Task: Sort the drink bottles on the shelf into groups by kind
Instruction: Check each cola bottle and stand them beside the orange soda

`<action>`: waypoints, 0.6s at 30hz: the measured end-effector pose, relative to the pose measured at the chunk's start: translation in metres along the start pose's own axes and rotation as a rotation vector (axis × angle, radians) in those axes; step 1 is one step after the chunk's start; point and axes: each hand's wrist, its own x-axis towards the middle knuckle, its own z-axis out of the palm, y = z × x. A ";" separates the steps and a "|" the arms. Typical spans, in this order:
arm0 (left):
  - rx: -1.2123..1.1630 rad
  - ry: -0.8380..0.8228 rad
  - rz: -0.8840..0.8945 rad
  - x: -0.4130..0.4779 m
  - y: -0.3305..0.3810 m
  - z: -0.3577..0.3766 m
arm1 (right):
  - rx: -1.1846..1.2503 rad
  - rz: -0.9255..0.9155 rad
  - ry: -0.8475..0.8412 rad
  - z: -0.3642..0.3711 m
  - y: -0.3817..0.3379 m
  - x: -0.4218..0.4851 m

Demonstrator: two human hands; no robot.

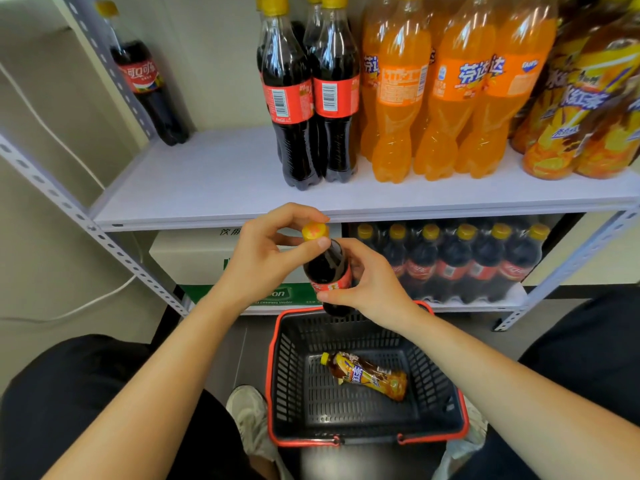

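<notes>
I've got the cola bottle (327,268) midair over the basket (363,436), just below the shelf (207,181) edge; left hand (259,261) fingers (311,250) pinch under the cap, right hand (372,284) wraps the label; looks full, so heavy, rigid, slick; I'd carry it by the waist, not the cap

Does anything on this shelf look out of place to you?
Yes. One cola bottle stands alone at the far left of the shelf, apart from the cola group beside the orange sodas. An iced tea bottle also lies on its side in the basket, away from the teas at the right.
</notes>
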 end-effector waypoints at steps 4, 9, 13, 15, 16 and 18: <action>0.216 0.017 0.147 0.000 -0.001 0.000 | -0.064 -0.023 0.008 -0.001 -0.001 -0.001; 0.248 0.099 0.142 -0.003 -0.004 0.000 | -0.092 -0.045 -0.004 -0.003 -0.002 -0.001; -0.034 0.189 -0.007 -0.004 -0.005 0.001 | -0.050 -0.056 0.010 -0.005 -0.005 0.001; -0.149 0.203 -0.024 -0.004 -0.006 0.002 | -0.032 -0.051 0.015 -0.006 -0.008 0.002; -0.185 0.205 -0.020 -0.004 -0.006 0.003 | -0.024 -0.049 0.015 -0.006 -0.009 0.002; -0.252 0.211 -0.020 -0.004 -0.006 0.005 | -0.009 -0.050 0.016 -0.006 -0.011 0.002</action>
